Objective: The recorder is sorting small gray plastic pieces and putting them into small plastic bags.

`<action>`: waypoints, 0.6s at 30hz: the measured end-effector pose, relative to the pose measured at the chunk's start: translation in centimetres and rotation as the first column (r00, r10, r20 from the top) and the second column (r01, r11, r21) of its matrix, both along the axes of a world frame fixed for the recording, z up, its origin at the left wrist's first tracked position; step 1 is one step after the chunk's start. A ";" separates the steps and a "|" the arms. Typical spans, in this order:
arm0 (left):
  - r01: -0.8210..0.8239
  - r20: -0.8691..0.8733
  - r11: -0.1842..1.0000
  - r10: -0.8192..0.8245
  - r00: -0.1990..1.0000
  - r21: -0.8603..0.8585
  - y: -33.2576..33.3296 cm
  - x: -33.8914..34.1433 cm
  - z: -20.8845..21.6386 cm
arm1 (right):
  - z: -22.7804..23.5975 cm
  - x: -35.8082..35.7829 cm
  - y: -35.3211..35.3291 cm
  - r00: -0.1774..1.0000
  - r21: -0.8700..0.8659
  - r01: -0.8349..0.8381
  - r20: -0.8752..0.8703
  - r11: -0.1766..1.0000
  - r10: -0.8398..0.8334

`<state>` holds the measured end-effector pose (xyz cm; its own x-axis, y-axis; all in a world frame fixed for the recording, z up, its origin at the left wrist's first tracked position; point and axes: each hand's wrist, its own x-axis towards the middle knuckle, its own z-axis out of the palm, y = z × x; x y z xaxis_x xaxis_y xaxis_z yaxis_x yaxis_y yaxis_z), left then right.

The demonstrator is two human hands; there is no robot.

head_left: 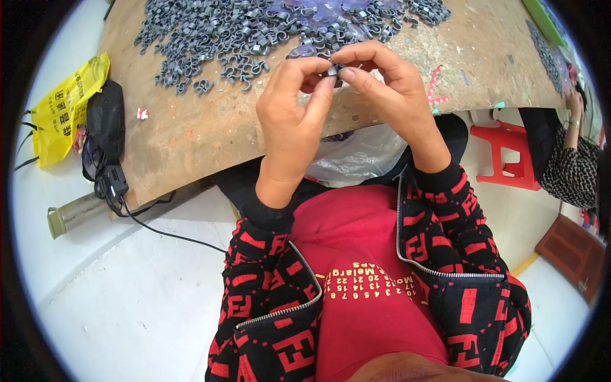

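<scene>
My left hand [291, 102] and my right hand [385, 83] meet over the table near its front edge. Their fingertips pinch one small dark grey plastic clip [332, 71], partly covered by the fingers. Just beyond them lies a big heap of similar grey hook-shaped clips [223, 38], with some purple translucent plastic [312, 13] among them. Below my wrists, a clear plastic bag [356, 156] rests between my lap and the table edge.
The worn wooden table [184, 137] carries red dotted tape [435, 83] at the right. Left of it hang a yellow bag [70, 108] and a black pouch [107, 121], with a cable [172, 236] running toward me. A red stool [506, 149] and another person's arm [571, 130] are at right.
</scene>
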<state>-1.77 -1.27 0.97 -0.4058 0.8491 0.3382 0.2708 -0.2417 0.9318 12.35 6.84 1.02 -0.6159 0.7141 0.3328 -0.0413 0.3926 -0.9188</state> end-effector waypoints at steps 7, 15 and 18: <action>-0.030 -0.310 0.996 0.055 0.949 0.086 0.3 0.0 -0.1 | -0.5 -0.1 0.3 0.995 -0.049 0.061 -0.081 0.997 -0.065; -0.008 0.179 0.997 0.022 0.984 -0.080 0.4 -0.2 -0.6 | 0.3 -0.3 -0.4 0.995 0.149 0.093 0.032 0.984 -0.099; 0.063 0.440 0.998 -0.048 0.897 -0.019 0.7 -0.1 -0.3 | 0.3 -0.8 -0.7 0.993 0.225 0.089 0.051 0.970 -0.103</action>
